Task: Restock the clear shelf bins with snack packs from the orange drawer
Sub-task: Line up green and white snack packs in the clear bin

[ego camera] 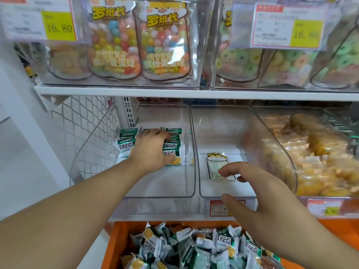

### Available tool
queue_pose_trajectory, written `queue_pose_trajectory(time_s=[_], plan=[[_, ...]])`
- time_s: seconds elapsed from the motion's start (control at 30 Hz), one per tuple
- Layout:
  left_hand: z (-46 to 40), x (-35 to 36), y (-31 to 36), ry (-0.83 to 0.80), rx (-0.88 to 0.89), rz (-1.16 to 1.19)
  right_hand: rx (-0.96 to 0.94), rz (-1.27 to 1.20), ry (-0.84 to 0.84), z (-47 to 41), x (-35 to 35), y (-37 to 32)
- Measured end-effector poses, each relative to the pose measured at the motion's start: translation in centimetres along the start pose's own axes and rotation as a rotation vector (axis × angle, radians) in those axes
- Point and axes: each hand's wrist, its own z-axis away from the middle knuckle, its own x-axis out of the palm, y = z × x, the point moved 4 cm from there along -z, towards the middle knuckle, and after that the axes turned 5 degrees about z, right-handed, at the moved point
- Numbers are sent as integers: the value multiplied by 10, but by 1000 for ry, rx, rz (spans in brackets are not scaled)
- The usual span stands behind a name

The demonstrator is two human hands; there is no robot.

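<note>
Left hand: the left hand (150,147) reached deep into the left clear bin (174,193), palm down, its fingers curled over the rows of green-and-white snack packs (171,141) stacked at the far left of that bin; it rested on them, and I could not tell whether it actually gripped one.
Right hand: the right hand (250,193) hovered at the near edge of the middle clear bin (204,144), fingers loosely bent and spread, thumb apart, holding nothing.
Middle bin: it held a single small clear pouch (215,166) with a yellow cartoon top, lying flat just beyond the right fingertips.
Right bin: a tilted clear bin (272,140) was filled with yellow-orange wrapped snacks.
Orange drawer: the orange drawer (114,241) stood open, near and below the shelf, heaped with loose green-and-white packs (194,247).
Upper shelf: clear bins of candy bags (116,41) stood on the far shelf, with yellow price tags (60,26) reading 16.80.
</note>
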Motion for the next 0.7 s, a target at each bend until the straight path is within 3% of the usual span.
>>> queue_pose_trajectory(time_s=[0.23,0.4,0.5,0.7], plan=[[37,-36,10,50,-47,231,24,-46,-12,8,-2,-2],[105,-67,47,148,-29,371,14,-165,1,28,-9,-10],[157,-66,70,209,7,470,5,-170,-84,46,4,-8],[230,11,74,-120,-157,587,115,3,-386,82,75,32]])
